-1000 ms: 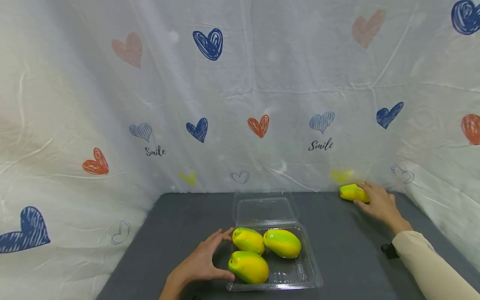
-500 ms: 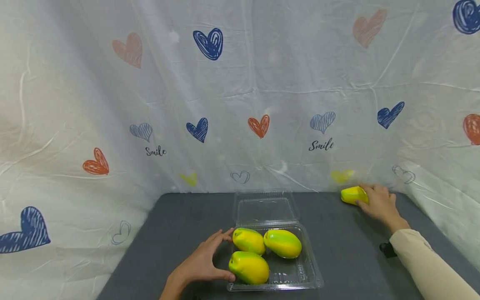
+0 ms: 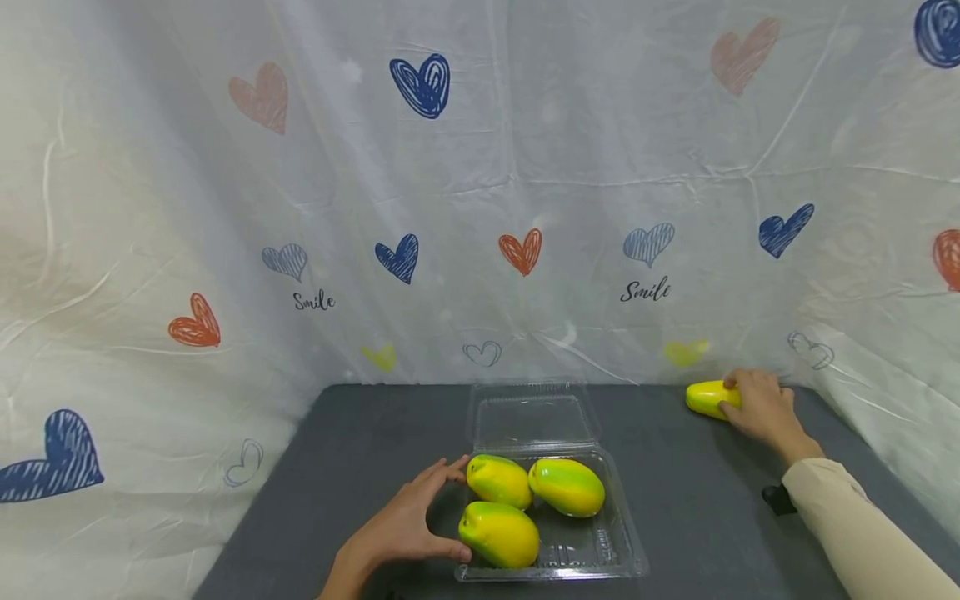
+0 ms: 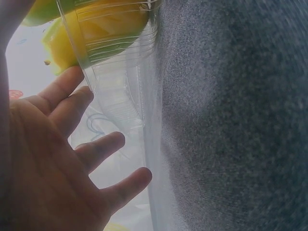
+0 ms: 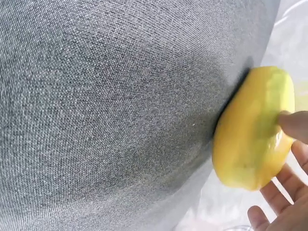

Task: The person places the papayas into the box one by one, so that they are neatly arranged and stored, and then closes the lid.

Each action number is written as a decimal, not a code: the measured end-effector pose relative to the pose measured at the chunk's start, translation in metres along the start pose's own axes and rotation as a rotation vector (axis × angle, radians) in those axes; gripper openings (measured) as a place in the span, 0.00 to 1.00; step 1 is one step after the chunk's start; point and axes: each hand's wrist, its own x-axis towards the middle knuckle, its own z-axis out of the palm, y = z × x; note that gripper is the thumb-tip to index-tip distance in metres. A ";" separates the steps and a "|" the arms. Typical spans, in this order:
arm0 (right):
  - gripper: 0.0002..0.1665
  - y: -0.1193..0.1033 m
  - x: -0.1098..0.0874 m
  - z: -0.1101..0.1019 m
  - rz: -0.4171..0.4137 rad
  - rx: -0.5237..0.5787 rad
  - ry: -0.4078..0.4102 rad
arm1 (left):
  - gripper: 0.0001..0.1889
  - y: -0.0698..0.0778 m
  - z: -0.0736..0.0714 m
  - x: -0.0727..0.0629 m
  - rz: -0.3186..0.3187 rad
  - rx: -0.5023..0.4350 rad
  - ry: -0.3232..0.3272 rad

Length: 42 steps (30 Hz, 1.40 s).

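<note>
At the back right of the table, my right hand (image 3: pixel 763 410) holds a yellow-green papaya (image 3: pixel 708 400) that lies on the dark surface. In the right wrist view, the thumb (image 5: pixel 293 126) presses one side of this papaya (image 5: pixel 250 134), with the other fingers around its far side. Three more papayas, one at front left (image 3: pixel 498 535), one behind it (image 3: pixel 498 482) and one at right (image 3: pixel 567 487), lie inside a clear plastic clamshell box (image 3: pixel 626 546). My left hand (image 3: pixel 405 521) is spread along the box's left side; in the left wrist view its straight fingers (image 4: pixel 72 108) touch or nearly touch the clear wall.
The box's clear lid (image 3: pixel 532 419) is folded back flat behind it on the dark grey table (image 3: pixel 360 450). A white curtain (image 3: pixel 450 183) printed with hearts hangs behind the table and along both sides.
In my right hand the papaya has turned, showing a yellower side, and shifted slightly nearer. The left hand and the box keep their places.
</note>
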 end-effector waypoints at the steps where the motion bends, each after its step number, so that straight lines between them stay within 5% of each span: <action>1: 0.25 0.001 0.000 0.000 -0.002 0.000 0.001 | 0.37 0.000 0.000 0.000 -0.001 -0.001 -0.001; 21: 0.32 0.009 -0.005 0.007 -0.123 0.118 0.038 | 0.37 0.001 0.000 0.000 0.011 -0.002 0.001; 34: 0.39 0.009 -0.009 0.005 -0.060 0.200 -0.065 | 0.38 0.000 0.000 0.000 0.020 0.009 0.009; 42: 0.40 0.008 -0.013 0.008 -0.054 0.213 -0.042 | 0.37 -0.001 0.001 0.000 0.021 0.011 0.010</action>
